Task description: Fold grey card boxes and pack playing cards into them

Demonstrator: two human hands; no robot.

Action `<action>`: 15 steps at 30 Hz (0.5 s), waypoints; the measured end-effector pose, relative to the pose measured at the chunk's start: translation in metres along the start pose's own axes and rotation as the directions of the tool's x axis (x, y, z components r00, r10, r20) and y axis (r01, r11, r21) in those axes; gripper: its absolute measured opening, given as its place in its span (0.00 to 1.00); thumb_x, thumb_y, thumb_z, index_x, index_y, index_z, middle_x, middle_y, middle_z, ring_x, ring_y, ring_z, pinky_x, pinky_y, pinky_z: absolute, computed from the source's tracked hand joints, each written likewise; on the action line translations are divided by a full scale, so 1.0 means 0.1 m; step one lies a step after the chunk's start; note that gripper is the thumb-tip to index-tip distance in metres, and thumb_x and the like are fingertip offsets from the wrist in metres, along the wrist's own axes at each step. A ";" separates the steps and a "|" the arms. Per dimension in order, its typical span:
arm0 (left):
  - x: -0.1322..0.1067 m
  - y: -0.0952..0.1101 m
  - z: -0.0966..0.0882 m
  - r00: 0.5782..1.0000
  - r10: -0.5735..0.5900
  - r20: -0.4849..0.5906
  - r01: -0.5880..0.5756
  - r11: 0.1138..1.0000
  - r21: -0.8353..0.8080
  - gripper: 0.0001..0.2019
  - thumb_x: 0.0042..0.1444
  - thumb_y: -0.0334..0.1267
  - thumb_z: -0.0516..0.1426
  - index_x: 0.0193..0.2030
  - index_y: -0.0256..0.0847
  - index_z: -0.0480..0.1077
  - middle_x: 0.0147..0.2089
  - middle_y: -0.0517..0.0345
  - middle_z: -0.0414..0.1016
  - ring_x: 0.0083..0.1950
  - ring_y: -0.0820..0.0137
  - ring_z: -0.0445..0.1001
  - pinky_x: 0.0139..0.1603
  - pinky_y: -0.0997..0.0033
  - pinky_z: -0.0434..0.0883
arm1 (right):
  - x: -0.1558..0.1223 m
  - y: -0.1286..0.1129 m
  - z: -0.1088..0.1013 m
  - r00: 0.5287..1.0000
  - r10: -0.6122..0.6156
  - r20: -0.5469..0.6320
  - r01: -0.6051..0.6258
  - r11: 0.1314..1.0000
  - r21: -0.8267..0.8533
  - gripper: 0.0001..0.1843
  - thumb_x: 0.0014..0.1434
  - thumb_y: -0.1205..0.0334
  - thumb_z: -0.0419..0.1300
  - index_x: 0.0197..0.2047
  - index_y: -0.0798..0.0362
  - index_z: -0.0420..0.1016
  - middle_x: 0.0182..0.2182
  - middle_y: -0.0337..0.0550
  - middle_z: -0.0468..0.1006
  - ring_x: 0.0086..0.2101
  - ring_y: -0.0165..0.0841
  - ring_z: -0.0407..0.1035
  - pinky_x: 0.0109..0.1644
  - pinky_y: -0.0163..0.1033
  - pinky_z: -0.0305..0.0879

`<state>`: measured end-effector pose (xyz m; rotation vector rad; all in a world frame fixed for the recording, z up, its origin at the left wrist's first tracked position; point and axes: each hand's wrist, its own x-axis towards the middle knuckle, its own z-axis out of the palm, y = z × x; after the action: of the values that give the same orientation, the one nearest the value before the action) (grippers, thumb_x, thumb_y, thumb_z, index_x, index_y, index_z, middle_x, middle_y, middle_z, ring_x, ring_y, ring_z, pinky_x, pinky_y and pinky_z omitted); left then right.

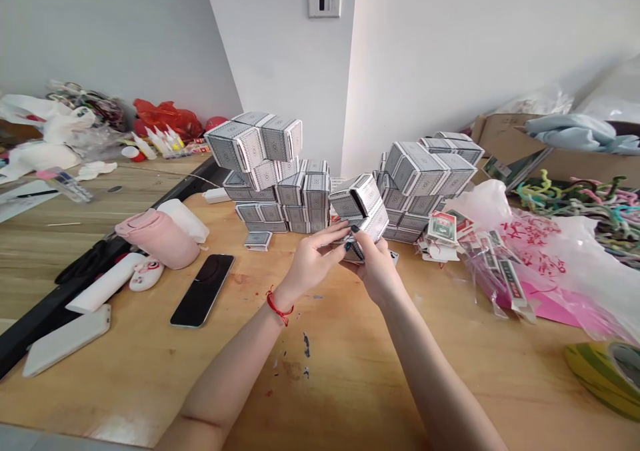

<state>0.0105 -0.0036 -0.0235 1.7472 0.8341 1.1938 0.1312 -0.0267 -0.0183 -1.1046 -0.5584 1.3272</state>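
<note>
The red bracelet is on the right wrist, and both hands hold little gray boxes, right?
No, the red string bracelet is on the left wrist, as the head view shows. The left hand and right hand do hold the little gray boxes.

On my counter [145, 377], a black phone [202, 290] lies left of the middle, near a pink bottle [157, 238] on its side. A red bag [167, 119] sits at the upper left. A pink plastic bag [545, 257] lies at the right, below a cardboard box [505, 137] and lots of twisty pipe cleaners [575, 201]. A green and yellow roll of tape [607, 377] sits in the lower right corner. A switch [325, 0] is on the wall at the top.
</note>
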 end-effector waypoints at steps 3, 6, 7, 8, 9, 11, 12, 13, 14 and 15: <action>-0.04 -0.01 0.09 0.993 -0.017 -0.118 0.011 0.998 -0.058 0.12 0.50 0.31 0.54 0.43 0.39 0.71 0.53 0.50 0.69 0.57 0.64 0.65 0.56 0.59 0.66 | -0.05 0.02 0.05 0.999 -0.030 -0.038 0.029 0.999 -0.019 0.27 0.46 0.53 0.62 0.48 0.47 0.57 0.46 0.43 0.71 0.42 0.35 0.70 0.37 0.40 0.73; -0.07 -0.01 0.16 0.977 -0.042 -0.209 0.019 0.994 -0.109 0.07 0.51 0.31 0.54 0.38 0.38 0.69 0.52 0.49 0.70 0.55 0.65 0.67 0.53 0.61 0.68 | -0.07 0.04 0.09 0.998 -0.031 -0.063 0.029 0.999 -0.038 0.28 0.46 0.52 0.63 0.47 0.48 0.55 0.49 0.45 0.69 0.44 0.36 0.69 0.38 0.40 0.73; -0.08 0.00 0.17 0.975 -0.046 -0.217 0.022 0.993 -0.113 0.06 0.51 0.31 0.54 0.36 0.38 0.68 0.52 0.48 0.70 0.55 0.66 0.67 0.53 0.61 0.68 | -0.07 0.04 0.09 0.998 -0.024 -0.057 0.022 0.999 -0.036 0.28 0.46 0.52 0.63 0.47 0.48 0.55 0.48 0.46 0.69 0.44 0.36 0.70 0.39 0.40 0.73; -0.08 0.01 0.18 0.975 -0.048 -0.218 0.025 0.994 -0.108 0.05 0.51 0.31 0.54 0.35 0.38 0.68 0.51 0.48 0.70 0.54 0.66 0.67 0.53 0.62 0.68 | -0.07 0.04 0.09 0.999 -0.017 -0.046 0.016 0.999 -0.031 0.28 0.46 0.53 0.63 0.47 0.48 0.55 0.48 0.46 0.69 0.44 0.37 0.70 0.39 0.40 0.73; -0.09 0.03 0.18 0.975 -0.050 -0.215 0.030 0.995 -0.095 0.04 0.51 0.32 0.54 0.35 0.38 0.67 0.51 0.49 0.70 0.54 0.66 0.68 0.52 0.62 0.68 | -0.06 0.04 0.08 0.999 -0.014 -0.039 0.013 1.000 -0.024 0.28 0.46 0.53 0.63 0.47 0.48 0.55 0.48 0.45 0.70 0.44 0.37 0.70 0.38 0.40 0.73; -0.09 0.05 0.16 0.976 -0.052 -0.212 0.040 0.997 -0.062 0.02 0.51 0.32 0.54 0.33 0.38 0.66 0.50 0.49 0.70 0.53 0.66 0.69 0.51 0.61 0.69 | -0.04 0.04 0.06 0.999 -0.027 -0.040 0.027 0.999 -0.021 0.28 0.45 0.53 0.63 0.47 0.47 0.56 0.47 0.44 0.70 0.44 0.36 0.69 0.37 0.39 0.73; -0.09 0.06 0.15 0.976 -0.051 -0.210 0.042 0.998 -0.048 0.01 0.51 0.32 0.54 0.32 0.38 0.66 0.49 0.49 0.71 0.52 0.66 0.69 0.50 0.61 0.70 | -0.03 0.03 0.04 0.998 -0.044 -0.049 0.042 0.999 -0.028 0.29 0.45 0.53 0.63 0.48 0.47 0.56 0.47 0.43 0.70 0.44 0.36 0.69 0.37 0.39 0.73; -0.09 0.07 0.14 0.978 -0.046 -0.203 0.040 0.999 -0.034 0.01 0.51 0.32 0.54 0.31 0.38 0.66 0.49 0.49 0.71 0.52 0.65 0.69 0.49 0.61 0.70 | -0.02 0.03 0.03 0.996 -0.063 -0.058 0.061 0.997 -0.039 0.29 0.45 0.54 0.63 0.48 0.46 0.56 0.47 0.43 0.70 0.45 0.36 0.69 0.37 0.39 0.73; -0.09 0.07 0.13 0.980 -0.038 -0.193 0.035 0.999 -0.021 0.01 0.51 0.32 0.55 0.31 0.38 0.66 0.49 0.49 0.71 0.52 0.65 0.69 0.49 0.62 0.70 | -0.01 0.03 0.02 0.995 -0.082 -0.063 0.078 0.996 -0.052 0.30 0.44 0.53 0.63 0.49 0.46 0.55 0.48 0.42 0.70 0.45 0.35 0.68 0.38 0.39 0.73; -0.08 0.08 0.12 0.983 -0.028 -0.180 0.027 1.000 -0.011 0.01 0.51 0.32 0.55 0.30 0.38 0.67 0.49 0.49 0.70 0.52 0.65 0.69 0.49 0.62 0.71 | 0.00 0.03 0.01 0.993 -0.095 -0.064 0.090 0.994 -0.066 0.31 0.44 0.53 0.63 0.49 0.45 0.55 0.49 0.43 0.69 0.46 0.35 0.68 0.38 0.39 0.73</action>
<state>0.0196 -0.0173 -0.0222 1.6327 0.9554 1.3497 0.1285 -0.0270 -0.0207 -1.1568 -0.5976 1.1948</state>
